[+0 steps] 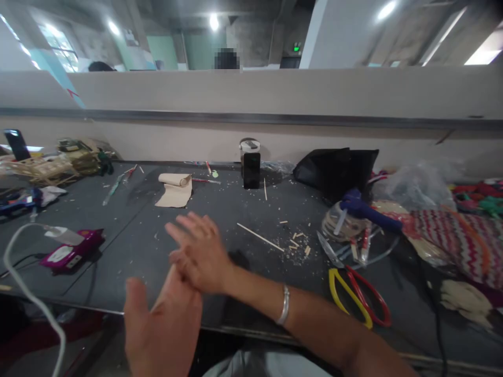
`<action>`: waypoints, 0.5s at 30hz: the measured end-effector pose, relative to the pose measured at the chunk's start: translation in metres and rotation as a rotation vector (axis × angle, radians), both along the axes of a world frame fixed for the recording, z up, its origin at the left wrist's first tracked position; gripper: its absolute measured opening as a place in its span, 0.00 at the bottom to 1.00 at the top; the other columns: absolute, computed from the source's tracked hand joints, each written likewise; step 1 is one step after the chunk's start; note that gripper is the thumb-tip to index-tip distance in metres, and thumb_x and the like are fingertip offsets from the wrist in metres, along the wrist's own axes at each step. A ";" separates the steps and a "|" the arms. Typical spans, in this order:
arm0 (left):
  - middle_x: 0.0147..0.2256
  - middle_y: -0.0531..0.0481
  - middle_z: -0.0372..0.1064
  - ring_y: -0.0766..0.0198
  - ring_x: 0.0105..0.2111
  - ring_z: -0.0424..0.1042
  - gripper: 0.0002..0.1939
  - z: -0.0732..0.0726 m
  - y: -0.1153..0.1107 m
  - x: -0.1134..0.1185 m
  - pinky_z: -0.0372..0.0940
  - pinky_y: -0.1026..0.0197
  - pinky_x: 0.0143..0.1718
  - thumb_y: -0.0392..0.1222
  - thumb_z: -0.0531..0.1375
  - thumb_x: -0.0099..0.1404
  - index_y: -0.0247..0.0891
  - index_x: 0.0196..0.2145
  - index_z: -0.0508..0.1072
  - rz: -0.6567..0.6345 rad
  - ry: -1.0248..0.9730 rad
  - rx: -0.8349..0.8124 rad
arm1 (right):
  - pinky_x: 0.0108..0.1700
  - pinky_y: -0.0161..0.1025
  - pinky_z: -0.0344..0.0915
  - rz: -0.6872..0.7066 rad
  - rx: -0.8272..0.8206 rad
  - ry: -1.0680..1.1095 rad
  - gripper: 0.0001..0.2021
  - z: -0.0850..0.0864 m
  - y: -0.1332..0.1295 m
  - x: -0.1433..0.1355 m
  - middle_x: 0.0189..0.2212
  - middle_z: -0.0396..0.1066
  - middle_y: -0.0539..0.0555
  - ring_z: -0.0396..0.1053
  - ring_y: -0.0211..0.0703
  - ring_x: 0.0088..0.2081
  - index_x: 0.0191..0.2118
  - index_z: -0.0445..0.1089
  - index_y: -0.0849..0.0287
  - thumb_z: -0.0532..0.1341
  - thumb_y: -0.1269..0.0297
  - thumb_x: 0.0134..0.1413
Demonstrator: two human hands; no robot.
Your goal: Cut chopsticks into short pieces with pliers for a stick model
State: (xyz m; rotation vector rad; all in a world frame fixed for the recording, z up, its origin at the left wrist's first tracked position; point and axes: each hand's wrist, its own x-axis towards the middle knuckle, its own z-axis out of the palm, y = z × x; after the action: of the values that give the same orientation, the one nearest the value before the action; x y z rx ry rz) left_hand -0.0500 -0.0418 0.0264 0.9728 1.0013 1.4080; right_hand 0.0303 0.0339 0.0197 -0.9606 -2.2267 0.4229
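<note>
My left hand (165,324) is raised over the front edge of the dark table, thumb stretched out to the side. Across its fingers lies my right hand (204,256), which hides most of them. The right hand's own fingers are extended and slightly blurred; a silver bracelet (284,305) circles that wrist. No object shows in either hand. Beyond the hands a partly unrolled piece of tan paper (176,193) rests on the table. To their right are a thin wooden stick (260,237) and several short cut pieces of stick (294,243).
Scissors (353,298) with yellow and red handles lie at right, near a blue glue gun (365,209) and a black bag (338,170). A phone (251,170) stands upright at the back. A purple power strip (73,251) with a white cable sits left.
</note>
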 end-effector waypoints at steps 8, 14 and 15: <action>0.48 0.49 0.70 0.54 0.56 0.60 0.13 -0.009 0.021 0.012 0.51 0.52 0.58 0.42 0.59 0.59 0.43 0.43 0.74 0.134 0.389 0.337 | 0.47 0.43 0.59 -0.659 -0.138 -0.408 0.16 -0.016 0.009 0.129 0.43 0.72 0.61 0.66 0.51 0.46 0.47 0.70 0.63 0.50 0.63 0.61; 0.35 0.49 0.73 0.57 0.40 0.68 0.07 -0.021 0.106 0.036 0.59 0.53 0.46 0.38 0.57 0.58 0.41 0.33 0.74 0.024 0.995 0.449 | 0.41 0.39 0.57 -0.776 -0.291 -0.418 0.11 -0.054 -0.009 0.158 0.34 0.72 0.60 0.68 0.49 0.41 0.33 0.71 0.60 0.52 0.69 0.58; 0.33 0.49 0.73 0.58 0.37 0.69 0.07 -0.025 0.119 0.042 0.60 0.55 0.43 0.37 0.56 0.58 0.40 0.32 0.74 -0.014 1.020 0.417 | 0.40 0.38 0.57 -0.793 -0.307 -0.390 0.11 -0.054 -0.007 0.157 0.34 0.72 0.59 0.68 0.47 0.39 0.33 0.71 0.60 0.51 0.69 0.59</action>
State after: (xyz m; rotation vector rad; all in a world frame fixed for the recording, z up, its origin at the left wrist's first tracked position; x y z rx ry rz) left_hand -0.0080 0.0775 0.0018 2.1117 1.4237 1.0920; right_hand 0.1873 0.0264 -0.0340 -2.1149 -1.9002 0.2140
